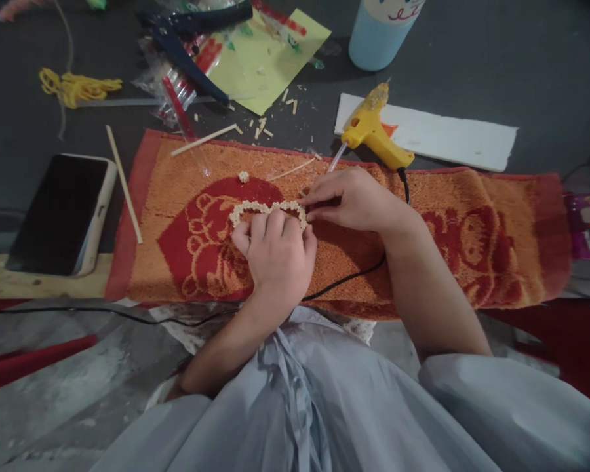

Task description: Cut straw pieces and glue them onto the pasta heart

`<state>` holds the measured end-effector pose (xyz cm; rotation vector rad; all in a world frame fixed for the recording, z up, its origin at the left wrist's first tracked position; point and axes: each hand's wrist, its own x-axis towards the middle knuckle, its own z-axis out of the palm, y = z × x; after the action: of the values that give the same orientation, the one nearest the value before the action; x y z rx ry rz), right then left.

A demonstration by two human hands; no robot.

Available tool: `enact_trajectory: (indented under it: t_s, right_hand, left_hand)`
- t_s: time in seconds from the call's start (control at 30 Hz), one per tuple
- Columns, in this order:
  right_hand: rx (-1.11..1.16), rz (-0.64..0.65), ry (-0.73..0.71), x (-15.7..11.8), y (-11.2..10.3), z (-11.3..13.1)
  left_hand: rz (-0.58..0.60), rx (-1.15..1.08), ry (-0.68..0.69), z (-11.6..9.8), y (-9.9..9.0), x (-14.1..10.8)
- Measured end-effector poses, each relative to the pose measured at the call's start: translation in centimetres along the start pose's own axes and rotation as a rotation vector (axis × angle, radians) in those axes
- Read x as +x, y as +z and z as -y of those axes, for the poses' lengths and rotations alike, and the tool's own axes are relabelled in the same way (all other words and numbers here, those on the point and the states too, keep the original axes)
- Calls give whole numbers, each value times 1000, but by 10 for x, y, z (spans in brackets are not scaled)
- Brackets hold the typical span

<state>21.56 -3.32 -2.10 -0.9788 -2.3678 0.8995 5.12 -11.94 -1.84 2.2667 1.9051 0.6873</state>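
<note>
A cream-coloured beaded outline (268,208), made of small pieces, lies on the orange and red towel (349,262). My left hand (281,252) rests over its lower part with bent fingers pressing on it, hiding that part. At its right edge, my right hand (347,200) has thumb and fingertips brought together; whatever may be between them is too small to make out. A small cream cluster (244,177) sits on the towel above the outline. Beyond my right hand, a yellow glue gun (377,131) lies with its nozzle end on a white strip (437,136).
A phone (61,213) and thin wooden sticks (124,183) lie at the left. Behind are dark-handled cutters (187,56), yellow-green paper (275,62), cut stick bits, yellow string (81,87) and a blue bottle (381,36). A black cord (344,282) crosses the towel.
</note>
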Motion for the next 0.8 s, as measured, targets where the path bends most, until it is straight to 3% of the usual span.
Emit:
enact_trajectory:
  t_s: [0.53,0.8]
  right_hand:
    - [-6,0,-9,0,0,-1]
    - [-16,10,10,-1,-3,2]
  left_hand:
    - [11,-17,-8,1,-5,-2]
    - [41,-58,31,13,-24,-12]
